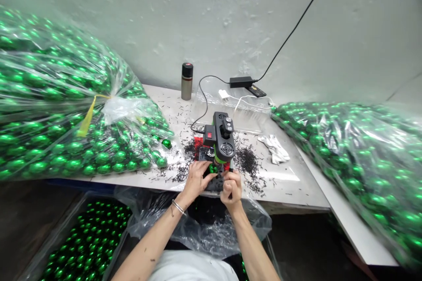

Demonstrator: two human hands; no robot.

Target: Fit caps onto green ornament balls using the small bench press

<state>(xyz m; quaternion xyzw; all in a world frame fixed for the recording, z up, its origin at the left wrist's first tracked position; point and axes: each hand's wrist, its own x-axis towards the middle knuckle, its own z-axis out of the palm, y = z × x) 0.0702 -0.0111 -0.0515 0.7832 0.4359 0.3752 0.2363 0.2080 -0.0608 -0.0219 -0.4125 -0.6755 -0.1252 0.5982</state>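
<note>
Gripping a green ball [213, 168] beneath the machine [224, 137], your left hand [195, 179] was apparently mid-piece; your right hand [232, 186] curled to its right, hold unclear. Whether bagged balls [102, 156] were finished didn't show.

A workshop: a small machine [224, 136] on a counter [296, 191] strewn with black scraps [245, 161], a big clear bag [121, 109] of green balls [103, 156] at either side, more balls below, a bare wall [231, 13] behind
</note>
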